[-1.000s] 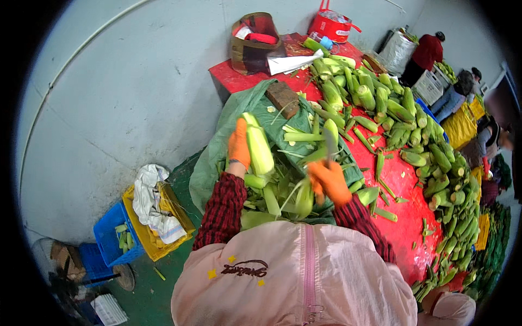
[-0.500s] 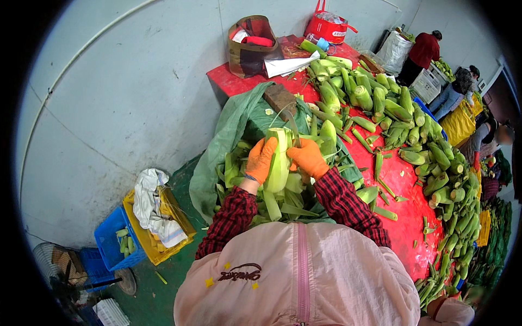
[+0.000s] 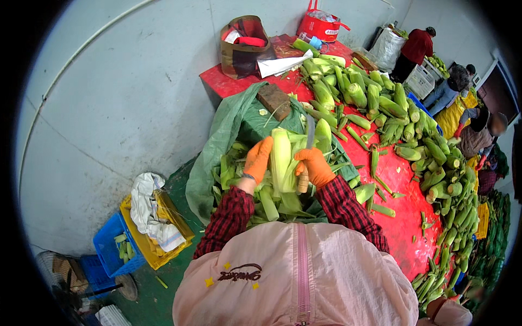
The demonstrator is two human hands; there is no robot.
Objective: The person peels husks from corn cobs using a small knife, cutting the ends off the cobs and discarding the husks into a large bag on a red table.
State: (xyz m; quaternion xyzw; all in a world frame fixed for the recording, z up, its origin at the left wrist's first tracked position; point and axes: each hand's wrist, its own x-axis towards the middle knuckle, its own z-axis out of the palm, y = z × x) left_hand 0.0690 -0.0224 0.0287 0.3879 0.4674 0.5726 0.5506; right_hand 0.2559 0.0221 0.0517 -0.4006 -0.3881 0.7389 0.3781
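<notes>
My left hand point(image 3: 258, 159), in an orange glove, is closed on the side of a pale green ear of corn point(image 3: 280, 155). Its outer husk leaves are partly peeled and hang loose around it. In my right hand point(image 3: 316, 167), also gloved in orange, is a knife point(image 3: 310, 131) with its blade pointing up and its wooden handle showing below the fist. That hand is at the right side of the ear, by the loosened husk. Under both hands, stripped husks point(image 3: 267, 202) lie in an open green sack point(image 3: 202, 185). A brick point(image 3: 273, 101) weighs down the sack's far edge.
Many unpeeled corn ears point(image 3: 394, 108) are heaped along the red table point(image 3: 399, 233) to my right. Far back stand a fabric bag point(image 3: 239, 58) and a red bag point(image 3: 321, 27). Yellow point(image 3: 179, 213) and blue point(image 3: 107, 239) crates sit on the floor at left. Other people work at far right.
The knife has come upright, its blade now rising beside the ear. My right hand has shifted slightly right and down, and the husk on that side has opened away from the ear.
</notes>
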